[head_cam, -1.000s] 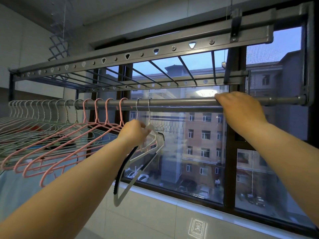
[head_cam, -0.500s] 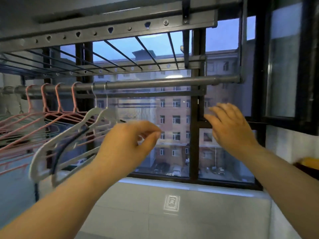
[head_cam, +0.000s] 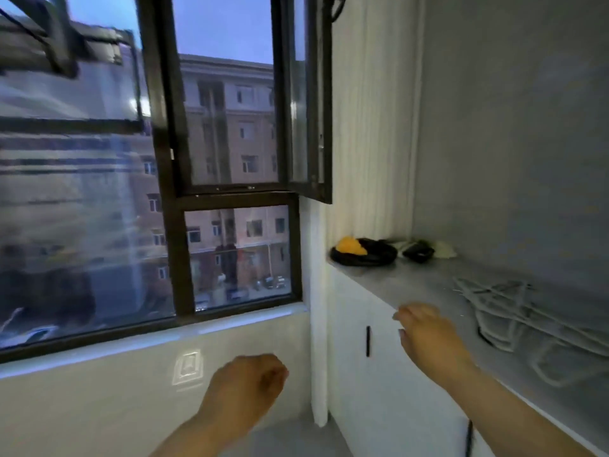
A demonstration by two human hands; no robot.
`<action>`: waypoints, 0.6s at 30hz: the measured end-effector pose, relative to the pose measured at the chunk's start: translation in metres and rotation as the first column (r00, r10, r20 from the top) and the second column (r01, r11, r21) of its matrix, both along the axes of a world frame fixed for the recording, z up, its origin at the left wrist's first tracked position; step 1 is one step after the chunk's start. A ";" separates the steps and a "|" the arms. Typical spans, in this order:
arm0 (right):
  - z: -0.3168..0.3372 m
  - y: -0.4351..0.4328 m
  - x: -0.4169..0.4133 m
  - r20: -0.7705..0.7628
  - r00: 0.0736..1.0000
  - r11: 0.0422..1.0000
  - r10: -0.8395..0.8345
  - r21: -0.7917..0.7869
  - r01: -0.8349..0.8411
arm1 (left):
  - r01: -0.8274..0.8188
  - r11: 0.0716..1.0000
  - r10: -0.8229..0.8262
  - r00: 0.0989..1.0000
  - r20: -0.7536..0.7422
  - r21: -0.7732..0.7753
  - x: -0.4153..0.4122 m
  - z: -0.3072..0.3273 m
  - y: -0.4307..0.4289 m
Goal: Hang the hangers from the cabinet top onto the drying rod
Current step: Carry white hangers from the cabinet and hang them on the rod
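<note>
A loose pile of white hangers (head_cam: 514, 311) lies flat on the grey cabinet top (head_cam: 425, 285) at the right. My right hand (head_cam: 428, 334) hovers over the cabinet's front edge, left of the pile, fingers apart and holding nothing. My left hand (head_cam: 250, 384) hangs low in front of the wall under the window, fingers curled with nothing in them. Only a blurred corner of the drying rack (head_cam: 59, 44) shows at the top left; the rod and the hung hangers are out of view.
A black dish with an orange object (head_cam: 359, 250) and a few small items (head_cam: 421, 250) sit at the far end of the cabinet top. White cabinet doors (head_cam: 372, 364) with a black handle stand below. A dark-framed window (head_cam: 230, 192) fills the left, one pane swung inward.
The view has swung right from the rod to the cabinet. My left hand let go of the hung hanger and dropped; my right hand left the rod and came down toward the cabinet top.
</note>
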State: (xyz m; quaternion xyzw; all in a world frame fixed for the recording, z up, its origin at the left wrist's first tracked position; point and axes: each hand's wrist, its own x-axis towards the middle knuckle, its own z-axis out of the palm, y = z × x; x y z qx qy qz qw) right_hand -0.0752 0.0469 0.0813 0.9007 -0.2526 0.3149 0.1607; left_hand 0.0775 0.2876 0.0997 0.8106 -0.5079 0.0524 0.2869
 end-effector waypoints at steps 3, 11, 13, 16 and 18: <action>-0.025 -0.064 -0.060 -0.065 0.971 0.961 -0.228 0.144 0.235 | 0.065 0.995 -0.060 0.996 -0.066 0.081 -0.020 -0.033 -0.071; -0.073 -0.138 -0.161 -0.173 0.822 0.684 -0.542 0.478 0.551 | 0.250 0.941 -0.203 0.956 -0.211 0.229 -0.068 -0.085 -0.202; -0.077 -0.142 -0.165 -0.223 0.819 0.647 -0.530 0.518 0.559 | 0.281 0.933 -0.243 0.953 -0.183 0.223 -0.078 -0.088 -0.231; -0.076 -0.151 -0.161 -0.271 0.839 0.618 -0.471 0.578 0.533 | 0.319 0.931 -0.297 0.945 -0.138 0.180 -0.094 -0.082 -0.279; -0.078 -0.156 -0.161 -0.322 0.825 0.588 -0.465 0.583 0.560 | 0.347 0.924 -0.324 0.934 -0.153 0.160 -0.108 -0.077 -0.315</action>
